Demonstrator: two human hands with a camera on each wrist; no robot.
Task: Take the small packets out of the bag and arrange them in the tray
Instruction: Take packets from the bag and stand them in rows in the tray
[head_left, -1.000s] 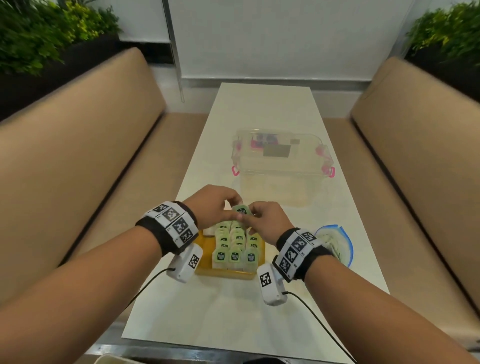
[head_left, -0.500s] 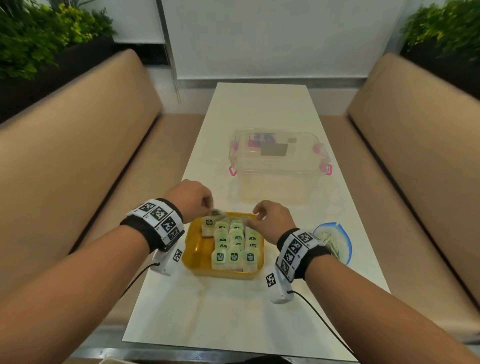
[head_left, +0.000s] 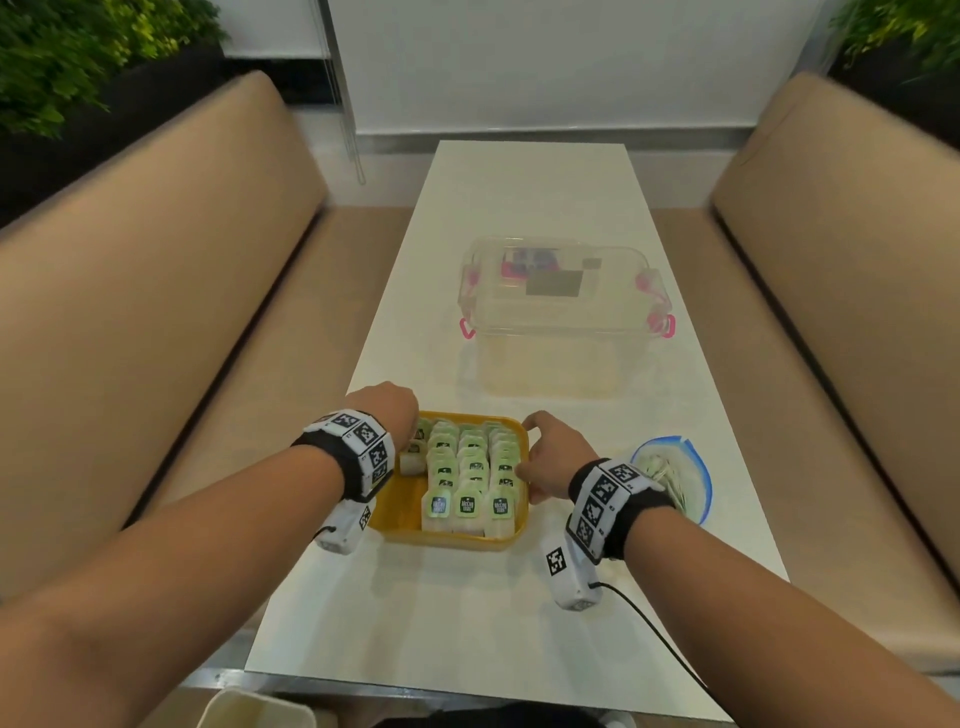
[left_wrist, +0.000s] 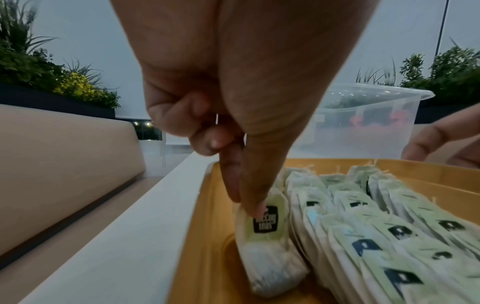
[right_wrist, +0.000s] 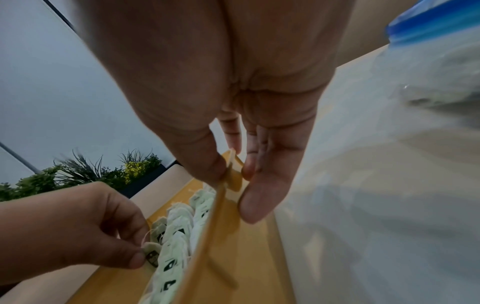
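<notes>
A yellow tray sits on the white table, holding rows of small green-tagged tea packets. My left hand is over the tray's far left part. In the left wrist view its thumb and forefinger pinch the top of one packet, which stands in the leftmost row. My right hand holds the tray's right rim, thumb inside and fingers outside. The clear bag with a blue zip edge lies right of the tray with more packets inside.
A clear lidded plastic box with pink latches stands further back on the table. Tan benches run along both sides, with plants behind them. The table's near edge is just in front of my forearms.
Both hands held one packet above the tray a second ago. My left hand has since carried it down into the left row, and my right hand has moved to the tray's right rim.
</notes>
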